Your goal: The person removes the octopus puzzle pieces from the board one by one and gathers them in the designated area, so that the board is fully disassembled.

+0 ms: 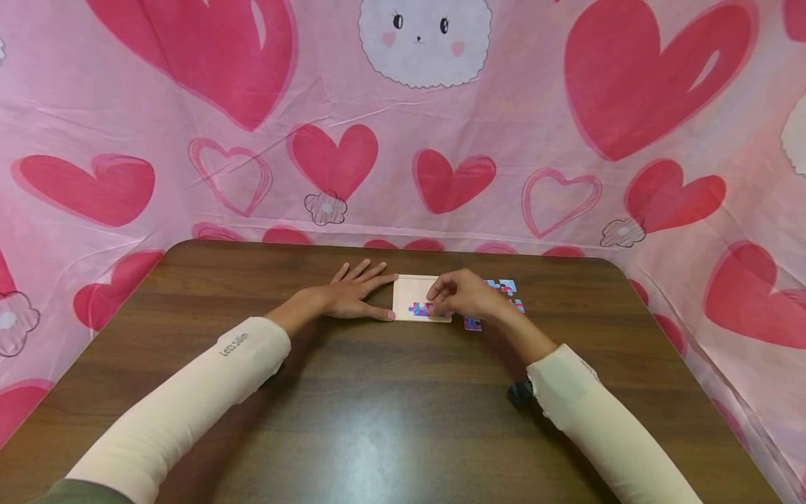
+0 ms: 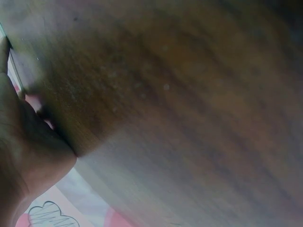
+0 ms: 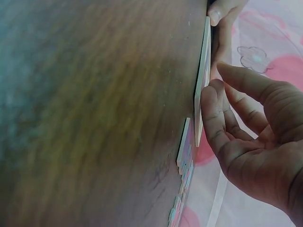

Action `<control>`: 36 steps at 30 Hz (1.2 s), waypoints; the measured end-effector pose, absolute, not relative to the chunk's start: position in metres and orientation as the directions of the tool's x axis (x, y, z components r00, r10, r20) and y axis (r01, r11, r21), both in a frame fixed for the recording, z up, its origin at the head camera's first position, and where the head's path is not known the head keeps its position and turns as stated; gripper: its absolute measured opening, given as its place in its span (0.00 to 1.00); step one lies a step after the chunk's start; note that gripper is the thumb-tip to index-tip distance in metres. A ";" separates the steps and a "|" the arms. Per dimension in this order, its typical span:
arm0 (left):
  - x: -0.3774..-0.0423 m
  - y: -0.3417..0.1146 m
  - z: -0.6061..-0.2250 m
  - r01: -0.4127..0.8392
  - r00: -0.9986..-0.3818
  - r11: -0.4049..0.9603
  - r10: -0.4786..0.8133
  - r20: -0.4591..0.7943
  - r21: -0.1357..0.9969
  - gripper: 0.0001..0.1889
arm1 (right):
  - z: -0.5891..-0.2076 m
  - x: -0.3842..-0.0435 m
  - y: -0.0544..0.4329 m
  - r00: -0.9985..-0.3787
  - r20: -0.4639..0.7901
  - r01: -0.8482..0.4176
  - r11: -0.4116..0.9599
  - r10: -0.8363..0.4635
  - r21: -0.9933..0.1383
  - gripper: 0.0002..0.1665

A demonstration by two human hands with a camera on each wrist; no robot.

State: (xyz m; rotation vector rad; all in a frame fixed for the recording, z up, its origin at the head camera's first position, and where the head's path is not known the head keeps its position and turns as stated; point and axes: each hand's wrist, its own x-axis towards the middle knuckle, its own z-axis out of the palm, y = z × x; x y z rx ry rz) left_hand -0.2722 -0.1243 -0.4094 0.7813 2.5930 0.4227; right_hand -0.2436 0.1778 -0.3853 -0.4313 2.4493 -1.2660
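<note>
A small pale puzzle tray (image 1: 412, 288) lies near the table's far side. My left hand (image 1: 355, 295) rests flat and spread on the table, its thumb and index fingertip touching the tray's left edge. Inside the tray, along the near edge, are blue, pink and purple jigsaw pieces (image 1: 420, 309). Over the tray's right part is my right hand (image 1: 469, 294), bent fingers low beside those pieces and partly covering them. In the right wrist view a fingertip (image 3: 208, 97) meets the tray (image 3: 202, 80); no piece shows between the fingers. The left wrist view catches only part of the left hand (image 2: 33, 151).
Several loose jigsaw pieces (image 1: 507, 286) lie right of the tray, partly behind the right hand and forearm. Another piece (image 1: 473, 324) is near the tray's lower right corner. The brown wooden table (image 1: 378, 406) ends at a pink heart-patterned cloth (image 1: 390, 112) behind and beside it.
</note>
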 end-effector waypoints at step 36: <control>-0.271 -0.124 -0.414 0.453 -0.770 0.789 0.581 -0.265 0.415 0.56 | -0.384 -0.247 0.170 -0.870 -0.215 -0.144 0.647 -0.443 -0.749 0.13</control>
